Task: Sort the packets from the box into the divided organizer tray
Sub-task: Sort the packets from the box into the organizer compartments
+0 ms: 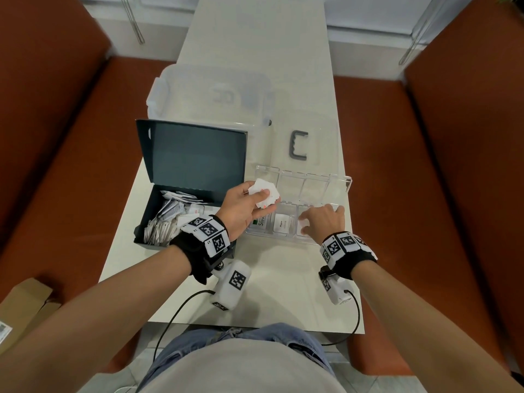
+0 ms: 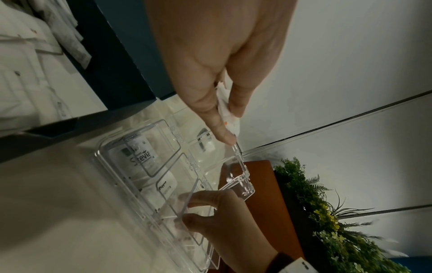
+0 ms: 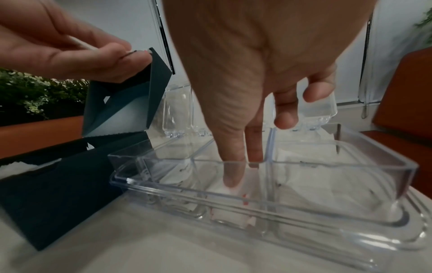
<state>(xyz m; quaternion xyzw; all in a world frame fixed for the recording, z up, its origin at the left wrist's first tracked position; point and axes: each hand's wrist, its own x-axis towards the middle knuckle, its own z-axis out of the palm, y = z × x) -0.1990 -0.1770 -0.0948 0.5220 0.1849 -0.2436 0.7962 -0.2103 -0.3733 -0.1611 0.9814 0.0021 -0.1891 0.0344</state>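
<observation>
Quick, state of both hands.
Left hand: holding small white paper packets.
Right hand: open, straight fingers pressing a white packet down.

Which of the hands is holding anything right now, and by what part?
Left hand pinches white packets by their lower edges. Right hand holds nothing; its straight fingertips press a packet down in the organizer tray.

A clear, glossy hard-plastic divided organizer tray [image 1: 337, 180] sits beside a matt dark-blue cardboard box [image 1: 195, 157] of crinkled white paper packets [image 1: 167, 219] on a smooth pale tabletop [image 1: 283, 293].

Black wrist straps [image 1: 195, 251] carry white blocks with black square markers. A white camera unit [image 1: 231, 285] with a black cable [image 1: 175, 316] hangs under each. Blue jeans [image 1: 226, 336], pale shirt [image 1: 243, 370].
</observation>
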